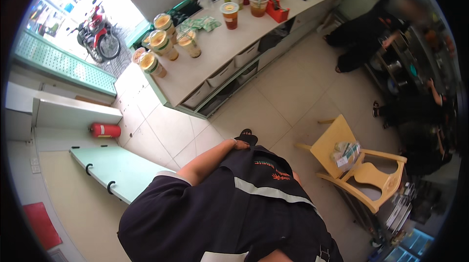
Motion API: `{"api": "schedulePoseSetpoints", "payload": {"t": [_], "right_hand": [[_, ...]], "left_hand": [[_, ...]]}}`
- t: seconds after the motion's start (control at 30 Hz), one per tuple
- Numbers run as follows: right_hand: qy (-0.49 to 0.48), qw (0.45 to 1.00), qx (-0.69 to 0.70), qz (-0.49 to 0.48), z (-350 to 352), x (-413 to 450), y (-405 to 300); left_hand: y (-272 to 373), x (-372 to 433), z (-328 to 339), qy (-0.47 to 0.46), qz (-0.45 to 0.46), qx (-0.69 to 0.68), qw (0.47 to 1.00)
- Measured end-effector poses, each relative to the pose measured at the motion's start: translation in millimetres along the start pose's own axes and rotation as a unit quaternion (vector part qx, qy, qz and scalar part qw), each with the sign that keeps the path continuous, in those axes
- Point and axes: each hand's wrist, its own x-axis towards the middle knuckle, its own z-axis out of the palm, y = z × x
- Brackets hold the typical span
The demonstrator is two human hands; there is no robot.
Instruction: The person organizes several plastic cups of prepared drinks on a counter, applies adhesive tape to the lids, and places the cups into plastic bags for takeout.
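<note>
My left hand (242, 145), with a bracelet at the wrist, hangs at the edge of my dark apron (271, 170); its fingers are partly hidden, so whether it grips the cloth cannot be told. My right hand is out of view. Before me stands a long counter (216, 51). Near its left end several lidded plastic cups of light drink (188, 43) are grouped beside a crumpled green-and-white cloth or wrapper (199, 24). Farther along are an amber-red drink in a lidded cup (230, 16), other lidded cups (258, 4) and a red tape dispenser (277, 8).
A yellow wooden chair (329, 144) holding a clear plastic bag (345, 155) stands at the right. Co-workers (362, 31) are along the right side. At left are a fire extinguisher (105, 130) and a pale green panel (121, 170). A motorcycle (98, 36) is outside.
</note>
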Motion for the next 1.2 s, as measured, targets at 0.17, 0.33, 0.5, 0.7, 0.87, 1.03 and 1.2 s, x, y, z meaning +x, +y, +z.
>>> {"api": "schedulePoseSetpoints", "payload": {"t": [0.17,0.33,0.5,0.7,0.87,1.03,1.2], "right_hand": [[-0.039,0.994,-0.065,-0.076,22.3,37.8,-76.9],[-0.026,0.965,-0.255,-0.049,-21.9,121.5,-81.0],[0.013,0.852,-0.523,0.006,-6.1,135.4,-185.2],[-0.046,0.831,-0.546,-0.098,-27.8,222.8,-237.3],[-0.163,0.782,-0.598,-0.065,-64.8,282.1,-311.8],[-0.237,0.798,-0.550,0.058,-59.9,299.1,-393.4],[-0.278,0.795,-0.482,-0.242,8.9,334.7,-443.4]], "left_hand": [[-43.0,-29.7,-2.9,-0.022,0.055,-0.075,0.995],[-39.1,-42.7,-18.6,0.015,0.007,-0.204,0.979],[-45.3,-37.3,-15.0,0.054,-0.048,-0.308,0.949],[-33.4,-35.9,-49.7,0.149,-0.164,-0.366,0.904],[12.5,-30.1,-110.0,0.203,-0.402,-0.280,0.848],[57.9,-54.9,-155.2,0.309,-0.484,-0.289,0.766],[12.9,-81.4,-166.5,0.626,-0.255,-0.497,0.544]]}}
